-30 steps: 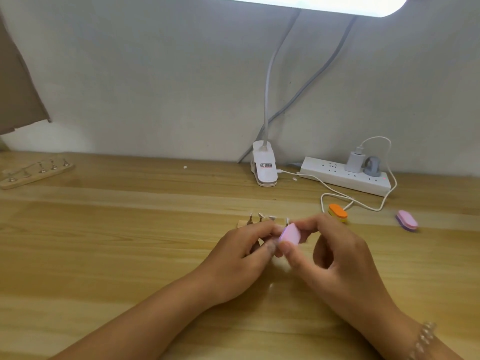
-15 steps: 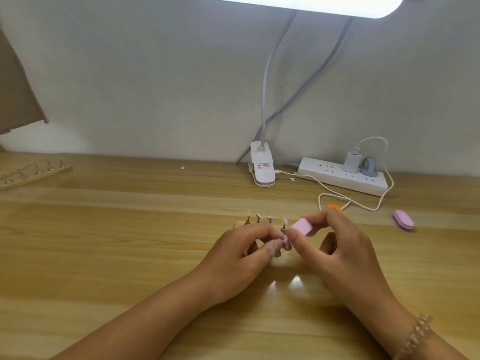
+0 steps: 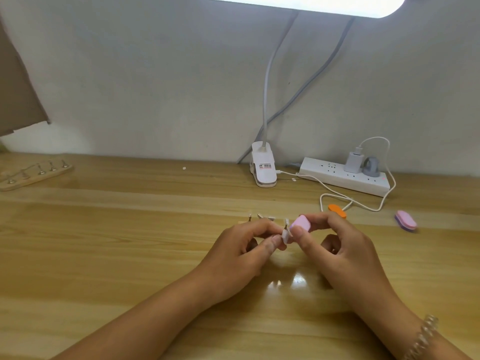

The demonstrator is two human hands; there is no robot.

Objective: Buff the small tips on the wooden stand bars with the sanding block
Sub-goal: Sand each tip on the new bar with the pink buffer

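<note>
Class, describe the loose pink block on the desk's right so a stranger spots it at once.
Find the white power strip by the wall. In front of its right end, an oval block lies alone on the desk. It is pink on top with a purple edge; the orange block sits further left, and the other pink block is pinched in the right hand.

block (image 3: 300, 224) R of tips (image 3: 285, 234), strip (image 3: 342, 178) behind (R)
</note>
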